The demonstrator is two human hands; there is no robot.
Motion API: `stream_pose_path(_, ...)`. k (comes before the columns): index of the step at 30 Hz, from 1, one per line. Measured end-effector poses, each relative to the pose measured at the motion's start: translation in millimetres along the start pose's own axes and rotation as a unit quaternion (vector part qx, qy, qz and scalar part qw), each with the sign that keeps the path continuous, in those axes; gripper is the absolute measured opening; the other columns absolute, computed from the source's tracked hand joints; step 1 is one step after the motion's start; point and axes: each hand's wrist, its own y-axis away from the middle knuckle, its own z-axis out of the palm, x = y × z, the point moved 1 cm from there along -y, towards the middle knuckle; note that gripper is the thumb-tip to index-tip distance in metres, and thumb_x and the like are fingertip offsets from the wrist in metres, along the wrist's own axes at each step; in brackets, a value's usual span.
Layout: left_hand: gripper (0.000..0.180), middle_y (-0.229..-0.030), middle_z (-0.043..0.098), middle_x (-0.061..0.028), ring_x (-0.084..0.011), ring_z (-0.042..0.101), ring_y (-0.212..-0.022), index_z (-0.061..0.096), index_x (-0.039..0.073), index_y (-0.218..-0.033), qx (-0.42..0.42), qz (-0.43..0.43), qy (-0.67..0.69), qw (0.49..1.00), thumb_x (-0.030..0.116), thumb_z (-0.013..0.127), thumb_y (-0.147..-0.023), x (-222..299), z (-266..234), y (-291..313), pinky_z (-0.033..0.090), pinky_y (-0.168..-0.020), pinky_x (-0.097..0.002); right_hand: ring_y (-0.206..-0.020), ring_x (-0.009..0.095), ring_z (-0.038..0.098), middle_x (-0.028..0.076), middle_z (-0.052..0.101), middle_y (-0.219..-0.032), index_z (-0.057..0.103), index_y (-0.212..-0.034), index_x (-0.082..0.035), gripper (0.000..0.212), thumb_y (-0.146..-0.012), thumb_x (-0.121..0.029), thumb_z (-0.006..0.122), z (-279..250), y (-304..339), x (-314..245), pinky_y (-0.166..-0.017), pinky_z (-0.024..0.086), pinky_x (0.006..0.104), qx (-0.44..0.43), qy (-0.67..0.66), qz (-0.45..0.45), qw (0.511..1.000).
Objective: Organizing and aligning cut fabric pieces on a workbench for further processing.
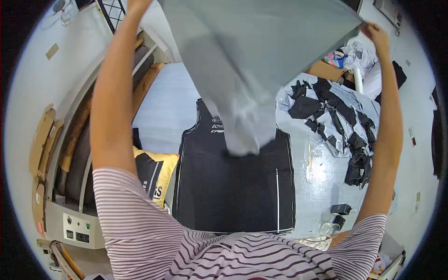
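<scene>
A large grey sheet (280,42) hangs raised across the upper middle, its lower part drooping and blurred. At its right corner my right hand (377,36) is closed, pinching the edge. My left hand (139,4) is raised at the top edge, near the sheet's left side; its fingers are cut off from view. Below lies a black sleeveless garment panel (233,186) with white outlines, white print near the neck and a white stripe low on the right. The sheet's drooping part hides some of the panel's upper middle.
The pale table (163,102) bears a pile of black and grey fabric scraps (340,121) at right. Small black adapters (340,209) lie near the front right. A yellow and black printed cushion (161,175) is left of the panel. A long roller machine (74,154) stands at left.
</scene>
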Motion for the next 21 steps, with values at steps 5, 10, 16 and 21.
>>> stream_pose_path(5,0.032,-0.073,0.059,-0.0165,-0.0331,0.057,-0.07,0.06,0.001,-0.084,0.12,0.19,-0.048,0.973,0.029,0.047,-0.078,39.8,-35.1,32.5,0.044,-0.065,-0.0383,-0.095,0.021,0.056,0.013,0.056,-0.104,0.047,-0.111,0.004,0.03,-0.087,-0.012,0.041,-54.7,-7.1,6.7,-0.089,0.041,0.0257,-0.018,-0.29,0.065,0.955)
stream_pose_path(10,0.023,-0.078,0.06,-0.01,-0.018,0.06,-0.069,0.06,0.009,-0.096,0.057,0.118,-0.105,0.986,0.025,0.047,-0.085,12.2,-55.5,125.1,0.045,-0.062,-0.0287,-0.086,0.014,0.056,0.007,0.058,-0.096,0.054,-0.106,0.0,0.026,-0.086,-0.014,0.044,-52.1,74.0,-23.5,-0.08,0.042,0.023,-0.065,-0.18,0.076,0.979)
stream_pose_path(16,0.018,-0.089,0.061,-0.0133,-0.0183,0.061,-0.08,0.06,0.004,-0.095,-0.078,0.041,0.003,0.996,0.011,0.054,-0.08,-22.0,-23.8,280.8,0.046,-0.066,-0.0268,-0.069,0.012,0.055,0.005,0.059,-0.076,0.059,-0.098,-0.004,0.024,-0.079,-0.006,0.046,27.0,212.1,-19.3,-0.064,0.042,0.0228,-0.134,-0.006,0.025,0.991)
stream_pose_path(21,0.025,-0.091,0.062,-0.0128,-0.0174,0.061,-0.084,0.059,0.003,-0.1,-0.172,-0.103,0.086,0.976,0.017,0.057,-0.079,-77.6,52.3,401.3,0.046,-0.07,-0.026,-0.068,0.02,0.059,0.012,0.062,-0.079,0.061,-0.093,-0.005,0.022,-0.076,-0.003,0.047,99.7,317.0,-2.7,-0.061,0.044,0.0277,-0.114,-0.038,0.007,0.993)
